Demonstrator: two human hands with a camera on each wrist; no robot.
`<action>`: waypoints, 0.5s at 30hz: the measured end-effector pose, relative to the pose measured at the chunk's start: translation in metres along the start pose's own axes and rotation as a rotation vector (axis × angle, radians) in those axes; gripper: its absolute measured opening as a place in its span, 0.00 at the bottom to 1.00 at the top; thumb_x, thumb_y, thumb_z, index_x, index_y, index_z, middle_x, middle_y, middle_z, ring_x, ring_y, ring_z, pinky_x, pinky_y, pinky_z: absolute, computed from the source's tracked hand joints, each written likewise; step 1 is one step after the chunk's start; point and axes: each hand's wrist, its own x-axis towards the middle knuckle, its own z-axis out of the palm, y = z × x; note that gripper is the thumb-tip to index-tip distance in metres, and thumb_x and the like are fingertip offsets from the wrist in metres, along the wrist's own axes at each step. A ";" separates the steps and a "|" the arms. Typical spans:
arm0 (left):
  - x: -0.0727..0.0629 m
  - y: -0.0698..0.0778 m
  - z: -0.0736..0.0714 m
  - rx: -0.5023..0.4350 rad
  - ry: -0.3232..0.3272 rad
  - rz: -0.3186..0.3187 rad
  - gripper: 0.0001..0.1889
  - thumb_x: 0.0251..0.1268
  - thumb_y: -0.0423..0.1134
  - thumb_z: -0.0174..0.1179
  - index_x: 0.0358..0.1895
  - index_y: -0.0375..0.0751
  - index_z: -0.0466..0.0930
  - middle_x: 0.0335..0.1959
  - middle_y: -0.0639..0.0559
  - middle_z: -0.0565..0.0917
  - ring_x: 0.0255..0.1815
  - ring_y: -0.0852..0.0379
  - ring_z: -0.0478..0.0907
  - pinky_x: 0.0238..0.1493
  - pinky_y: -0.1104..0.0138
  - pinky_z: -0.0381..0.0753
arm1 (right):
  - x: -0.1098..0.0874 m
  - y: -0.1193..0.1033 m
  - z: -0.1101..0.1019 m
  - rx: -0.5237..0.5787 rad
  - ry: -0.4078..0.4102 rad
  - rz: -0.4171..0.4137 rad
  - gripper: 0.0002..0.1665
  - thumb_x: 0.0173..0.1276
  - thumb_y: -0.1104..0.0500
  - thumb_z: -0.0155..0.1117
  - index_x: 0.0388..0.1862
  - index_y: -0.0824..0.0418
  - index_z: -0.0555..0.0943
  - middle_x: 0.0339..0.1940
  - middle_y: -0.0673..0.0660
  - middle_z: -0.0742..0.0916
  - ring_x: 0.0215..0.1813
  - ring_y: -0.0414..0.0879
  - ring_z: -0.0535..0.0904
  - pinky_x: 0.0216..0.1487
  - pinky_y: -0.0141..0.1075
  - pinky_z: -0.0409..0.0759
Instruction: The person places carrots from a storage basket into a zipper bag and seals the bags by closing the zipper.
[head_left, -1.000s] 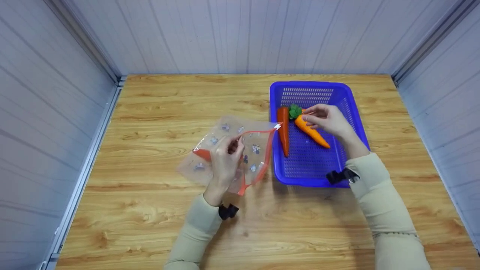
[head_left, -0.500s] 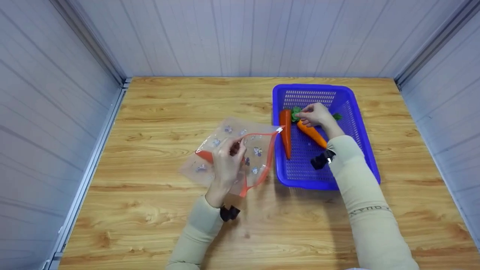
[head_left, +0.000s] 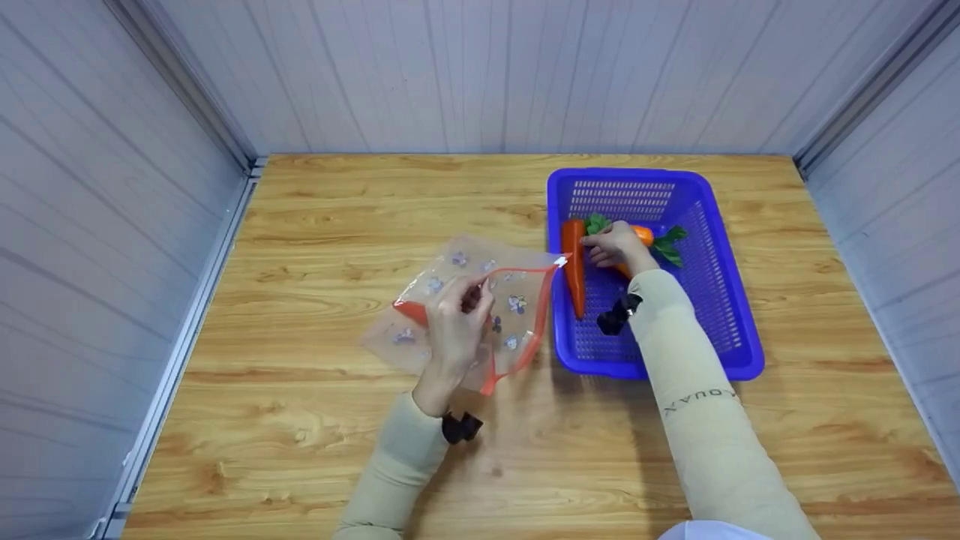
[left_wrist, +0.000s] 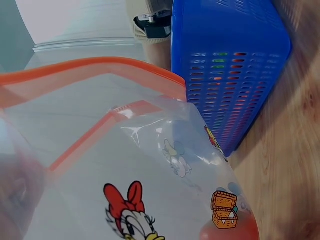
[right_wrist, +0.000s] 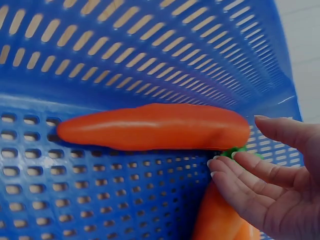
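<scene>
My left hand [head_left: 454, 319] pinches the rim of a clear zip bag [head_left: 517, 289] with an orange-red seal and cartoon prints. The bag's mouth gapes toward the basket, and an orange-red thing [left_wrist: 231, 227] shows through its side, its kind unclear. Inside the blue plastic basket [head_left: 589, 366], my right hand [head_left: 611, 244] is at the thick end of a leafless orange-red carrot [head_left: 574, 270]. In the right wrist view its thumb and fingers [right_wrist: 250, 187] are spread apart around that end, not gripping. Orange carrots [right_wrist: 215, 215] with green tops lie beneath the hand, partly hidden.
Green leaves [head_left: 670, 244] stick out right of the right wrist. The basket stands at the right of the wooden table [head_left: 322, 225], close to the bag. Pale panel walls [head_left: 465, 75] enclose the table at the back and both sides.
My right hand has moved left within the basket, from above the leafy carrots to the leafless carrot's thick end. The left hand keeps its hold on the bag. The camera view has shifted slightly.
</scene>
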 end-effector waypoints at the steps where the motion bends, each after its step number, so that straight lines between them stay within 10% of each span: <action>1: 0.000 0.000 0.000 -0.001 0.000 0.001 0.06 0.50 0.25 0.57 0.33 0.32 0.80 0.25 0.47 0.80 0.23 0.61 0.74 0.22 0.75 0.74 | 0.001 0.001 0.002 0.006 0.001 0.006 0.24 0.62 0.56 0.57 0.49 0.73 0.69 0.45 0.70 0.78 0.42 0.54 0.79 0.48 0.44 0.74; 15: -0.002 -0.001 -0.001 0.031 0.011 0.002 0.05 0.49 0.24 0.58 0.31 0.32 0.80 0.23 0.48 0.79 0.22 0.62 0.74 0.21 0.77 0.72 | 0.002 0.010 0.009 0.001 -0.063 -0.030 0.28 0.63 0.53 0.56 0.54 0.73 0.68 0.46 0.68 0.77 0.45 0.57 0.76 0.47 0.45 0.74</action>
